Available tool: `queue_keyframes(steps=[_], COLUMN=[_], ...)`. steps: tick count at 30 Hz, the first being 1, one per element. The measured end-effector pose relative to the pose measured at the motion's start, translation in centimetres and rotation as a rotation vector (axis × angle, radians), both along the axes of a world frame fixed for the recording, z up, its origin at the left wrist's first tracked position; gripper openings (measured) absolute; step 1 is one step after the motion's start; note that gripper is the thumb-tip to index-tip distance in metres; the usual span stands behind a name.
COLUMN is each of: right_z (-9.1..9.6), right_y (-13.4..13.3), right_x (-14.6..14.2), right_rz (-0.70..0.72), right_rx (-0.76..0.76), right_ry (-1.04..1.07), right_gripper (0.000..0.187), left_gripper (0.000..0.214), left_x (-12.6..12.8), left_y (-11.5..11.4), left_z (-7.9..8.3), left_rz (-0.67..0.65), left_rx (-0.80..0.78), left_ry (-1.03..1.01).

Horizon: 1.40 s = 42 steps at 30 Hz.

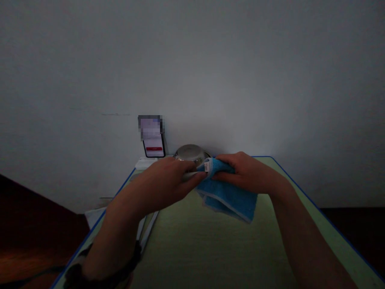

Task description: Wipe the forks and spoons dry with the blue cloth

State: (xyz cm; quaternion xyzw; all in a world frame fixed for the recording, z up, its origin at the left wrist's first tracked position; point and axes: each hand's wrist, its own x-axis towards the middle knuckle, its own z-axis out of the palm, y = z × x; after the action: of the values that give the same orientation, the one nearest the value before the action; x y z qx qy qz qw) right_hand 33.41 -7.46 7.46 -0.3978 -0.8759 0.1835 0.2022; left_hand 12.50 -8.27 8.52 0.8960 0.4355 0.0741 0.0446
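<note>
My left hand (pixel 168 176) is closed around a slim, pale handle (pixel 190 176), whose far end runs under a cloth. What the handle belongs to is hidden. From the other side my right hand (pixel 243 172) grips the blue cloth (pixel 230 198), thumb and fingers pinching its folds around the handle's end. The cloth has a light edging and a small white tag, and its loose part hangs over the table. Just behind my hands a shiny metal bowl or pan (pixel 189 152) rests near the wall, partly covered by my fingers.
The pale green table (pixel 210 249) has a blue edge and meets a grey wall (pixel 240 72). A phone (pixel 154 144) leans upright at the back left, on a white stand (pixel 146 163). Long pale strips (pixel 149 230) lie beside my left forearm.
</note>
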Motion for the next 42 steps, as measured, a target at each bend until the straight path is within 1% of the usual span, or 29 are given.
queue_keyframes(steps=[6, 22, 30, 34, 37, 42], right_z=[0.2, 0.2, 0.3, 0.4, 0.4, 0.7], right_y=[-0.2, -0.3, -0.2, -0.3, -0.3, -0.3], right_x=[-0.1, -0.1, -0.1, -0.1, 0.0, 1.0], right_rz=[0.015, -0.009, 0.029, 0.039, 0.043, 0.066], right_rx=[-0.020, -0.024, -0.026, -0.047, -0.065, -0.192], right_ry=[0.016, -0.030, -0.042, -0.046, -0.045, -0.073], right_gripper=[0.017, 0.018, 0.017, 0.018, 0.019, 0.023], left_gripper=[0.044, 0.043, 0.043, 0.041, 0.038, 0.038], left_x=[0.0, 0.1, 0.1, 0.1, 0.0, -0.2], left_y=[0.0, 0.2, 0.0, 0.1, 0.3, 0.5], left_z=[0.0, -0.1, -0.1, 0.0, 0.1, 0.1], left_rz=[-0.015, -0.020, -0.017, -0.044, -0.050, -0.073], left_rx=[0.000, 0.001, -0.018, -0.017, -0.049, -0.159], left_ry=[0.002, -0.013, -0.023, -0.039, -0.061, -0.093])
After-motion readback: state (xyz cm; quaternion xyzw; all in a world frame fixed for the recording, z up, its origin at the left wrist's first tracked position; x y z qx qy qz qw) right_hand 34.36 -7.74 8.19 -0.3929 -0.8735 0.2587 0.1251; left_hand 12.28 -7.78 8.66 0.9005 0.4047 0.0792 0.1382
